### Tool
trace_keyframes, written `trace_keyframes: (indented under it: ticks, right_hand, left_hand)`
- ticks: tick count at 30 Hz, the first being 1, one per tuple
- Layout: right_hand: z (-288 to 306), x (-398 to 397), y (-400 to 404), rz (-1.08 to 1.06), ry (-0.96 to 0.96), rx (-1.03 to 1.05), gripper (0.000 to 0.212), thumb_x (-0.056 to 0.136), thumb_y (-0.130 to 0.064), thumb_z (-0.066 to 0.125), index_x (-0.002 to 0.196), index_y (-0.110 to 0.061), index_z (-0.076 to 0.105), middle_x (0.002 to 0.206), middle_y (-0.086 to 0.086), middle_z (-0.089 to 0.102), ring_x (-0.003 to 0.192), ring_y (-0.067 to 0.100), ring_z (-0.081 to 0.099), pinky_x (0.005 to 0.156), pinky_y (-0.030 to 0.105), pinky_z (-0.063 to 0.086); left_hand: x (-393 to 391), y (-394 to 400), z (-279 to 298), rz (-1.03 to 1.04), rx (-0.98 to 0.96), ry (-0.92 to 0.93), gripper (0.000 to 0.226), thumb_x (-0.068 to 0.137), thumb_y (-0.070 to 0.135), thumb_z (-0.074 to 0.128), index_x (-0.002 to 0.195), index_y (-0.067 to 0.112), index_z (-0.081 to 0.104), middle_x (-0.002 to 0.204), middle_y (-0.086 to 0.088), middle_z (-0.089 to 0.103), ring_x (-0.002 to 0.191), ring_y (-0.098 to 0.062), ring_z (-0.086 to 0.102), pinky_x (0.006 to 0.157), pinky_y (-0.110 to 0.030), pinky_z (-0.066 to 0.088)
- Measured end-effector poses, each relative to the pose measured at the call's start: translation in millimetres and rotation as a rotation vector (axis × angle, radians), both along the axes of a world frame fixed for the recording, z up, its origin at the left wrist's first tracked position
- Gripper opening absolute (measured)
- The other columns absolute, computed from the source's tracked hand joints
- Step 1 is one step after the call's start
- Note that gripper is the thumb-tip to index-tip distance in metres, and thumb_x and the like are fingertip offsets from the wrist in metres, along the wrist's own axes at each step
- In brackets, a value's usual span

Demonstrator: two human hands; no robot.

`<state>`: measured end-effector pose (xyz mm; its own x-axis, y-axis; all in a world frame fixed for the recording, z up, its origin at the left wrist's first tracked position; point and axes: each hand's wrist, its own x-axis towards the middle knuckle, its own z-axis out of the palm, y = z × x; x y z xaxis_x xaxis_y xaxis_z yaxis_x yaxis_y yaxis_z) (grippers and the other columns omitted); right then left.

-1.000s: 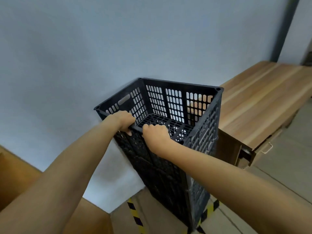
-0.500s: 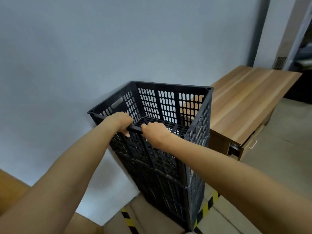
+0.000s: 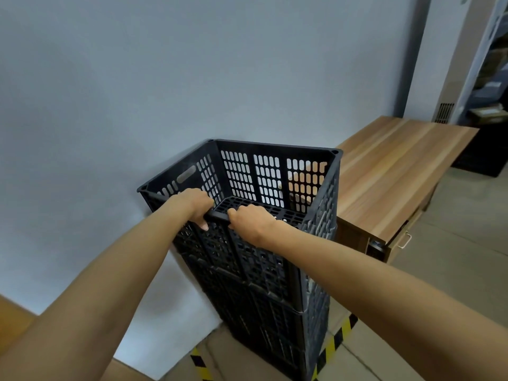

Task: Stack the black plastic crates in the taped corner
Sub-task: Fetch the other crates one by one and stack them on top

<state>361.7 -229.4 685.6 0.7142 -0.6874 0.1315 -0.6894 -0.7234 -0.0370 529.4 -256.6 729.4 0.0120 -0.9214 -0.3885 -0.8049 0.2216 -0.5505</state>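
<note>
A tall stack of black slotted plastic crates point(image 3: 264, 298) stands against the pale wall, inside yellow-and-black floor tape point(image 3: 334, 345). The top crate point(image 3: 275, 171) is open and empty, its grid floor visible. My left hand point(image 3: 196, 203) and my right hand point(image 3: 251, 222) both curl over the near rim of the top crate, side by side, fingers closed on the edge. How many crates are in the stack is hard to tell.
A wooden desk point(image 3: 390, 171) with a drawer handle point(image 3: 405, 240) stands right beside the stack. A brown cardboard surface point(image 3: 16, 320) sits at the lower left. Grey floor point(image 3: 453, 259) stretches to the right, toward a doorway with dark shelving point(image 3: 489, 94).
Both hands keep their hold on the top crate's near rim. The view has shifted, so the stack sits a little lower in frame and more of the room on the right shows.
</note>
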Motion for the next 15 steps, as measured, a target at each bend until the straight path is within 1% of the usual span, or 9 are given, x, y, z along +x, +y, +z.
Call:
trace_keyframes:
  ticks: [6,10,13,15]
  right_hand:
    - [1.4,-0.9,-1.5,0.002,-0.01,0.023,0.026,0.104,-0.021,0.041,0.12,-0.004,0.05,0.117,0.014,0.061,0.105,0.034,0.06,0.068,0.036,0.037]
    - [3.3,-1.8,-7.4,0.005,-0.008,0.028,0.025,0.103,-0.021,0.042,0.119,-0.005,0.051,0.114,0.013,0.062,0.102,0.033,0.062,0.067,0.036,0.037]
    - [7.2,-5.5,-13.7,0.002,-0.008,0.039,0.025,0.103,-0.023,0.042,0.119,-0.005,0.051,0.11,0.012,0.062,0.098,0.031,0.062,0.066,0.035,0.038]
    - [9.7,-7.9,-17.4,0.007,-0.008,0.057,0.027,0.104,-0.024,0.041,0.119,-0.004,0.051,0.109,0.012,0.061,0.097,0.03,0.062,0.067,0.034,0.038]
  left_hand:
    - [1.7,-3.1,-0.4,-0.016,0.002,-0.002,0.053,0.08,0.055,0.068,0.113,0.014,0.06,0.115,-0.006,0.063,0.105,-0.025,0.06,0.089,-0.037,0.049]
    - [1.6,-7.9,0.8,-0.001,0.001,0.018,0.051,0.081,0.053,0.069,0.113,0.015,0.06,0.113,-0.005,0.063,0.103,-0.024,0.06,0.085,-0.034,0.047]
    - [0.2,-13.8,2.2,0.0,-0.018,0.035,0.049,0.081,0.052,0.069,0.112,0.015,0.06,0.111,-0.005,0.063,0.097,-0.022,0.058,0.08,-0.032,0.044]
    - [-0.6,-19.0,2.2,0.005,-0.02,0.041,0.048,0.081,0.052,0.07,0.111,0.016,0.06,0.109,-0.004,0.062,0.1,-0.022,0.058,0.081,-0.031,0.044]
